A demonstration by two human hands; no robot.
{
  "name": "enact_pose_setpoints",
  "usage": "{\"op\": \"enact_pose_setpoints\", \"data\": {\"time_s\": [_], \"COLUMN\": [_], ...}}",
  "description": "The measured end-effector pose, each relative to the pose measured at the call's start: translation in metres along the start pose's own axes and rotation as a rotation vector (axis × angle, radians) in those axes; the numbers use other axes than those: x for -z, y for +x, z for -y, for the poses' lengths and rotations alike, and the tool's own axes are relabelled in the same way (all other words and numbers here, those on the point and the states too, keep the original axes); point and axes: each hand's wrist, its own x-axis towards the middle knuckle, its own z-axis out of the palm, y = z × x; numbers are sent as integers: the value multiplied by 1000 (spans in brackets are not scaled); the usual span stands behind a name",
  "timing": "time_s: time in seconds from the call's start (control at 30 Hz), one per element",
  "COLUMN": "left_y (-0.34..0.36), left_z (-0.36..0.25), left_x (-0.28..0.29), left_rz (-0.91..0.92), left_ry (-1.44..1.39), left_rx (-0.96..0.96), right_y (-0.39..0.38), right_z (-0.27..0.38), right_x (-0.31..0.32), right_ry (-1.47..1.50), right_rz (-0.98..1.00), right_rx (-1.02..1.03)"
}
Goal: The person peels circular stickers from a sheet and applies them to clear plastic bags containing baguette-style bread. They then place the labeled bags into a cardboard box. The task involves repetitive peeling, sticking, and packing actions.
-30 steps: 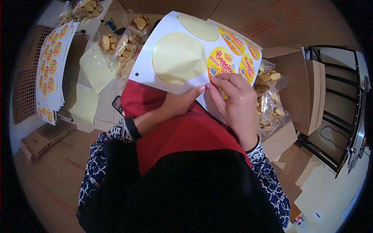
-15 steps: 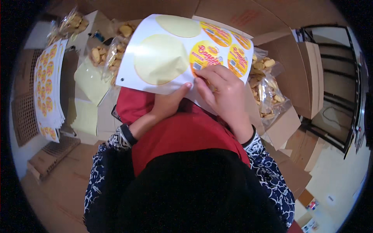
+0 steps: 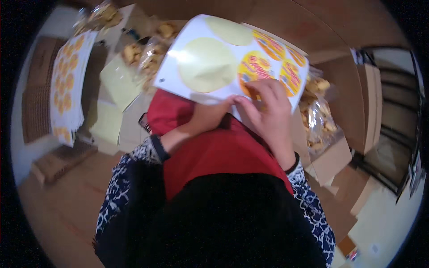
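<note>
A curved white sheet of round yellow-and-orange stickers (image 3: 171, 71) lies across my lap. Large pale yellow circles of bare backing show on its left part, and printed round stickers (image 3: 259, 67) are on its right part. My left hand (image 3: 209, 117) is closed on the sheet's near edge, thumb on top and fingers hidden underneath. Over the sheet, my right hand (image 3: 272, 107) has its thumb and index finger bent in a pinch at the near-left rim of one printed sticker. Whether a lifted sticker edge is between those fingertips cannot be made out.
Clear bags of small golden-brown baked pieces (image 3: 321, 118) sit in a cardboard box at right; more bags (image 3: 152, 58) lie at left. Pale yellow backing sheets (image 3: 120, 82) and a stack of sticker sheets (image 3: 67, 85) are farther left. A dark metal rack (image 3: 393, 116) stands at far right.
The whole scene has shifted rightward in view and tilted slightly. My right thumb has come nearer to my left thumb at the sheet's edge; both hands stay at the same sticker.
</note>
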Motion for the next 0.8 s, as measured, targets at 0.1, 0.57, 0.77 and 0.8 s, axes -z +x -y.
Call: {"op": "enact_pose_setpoints", "data": {"time_s": [0.1, 0.57, 0.77, 0.8], "left_y": [2, -1, -7, -8], "left_z": [-7, -9, -4, -5], "left_x": [-3, -1, 3, 4], "left_rz": [-7, -34, -43, -50], "left_ry": [-39, -178, -197, -205], "left_rx": [51, 122, 231, 256], "right_y": [2, -1, -2, -4], "right_z": [1, -7, -9, -17], "right_x": [0, -5, 0, -1], "right_ry": [-19, -11, 189, 282], "right_rz": [23, -94, -143, -156], "right_rx": [-27, 45, -243, -343]}}
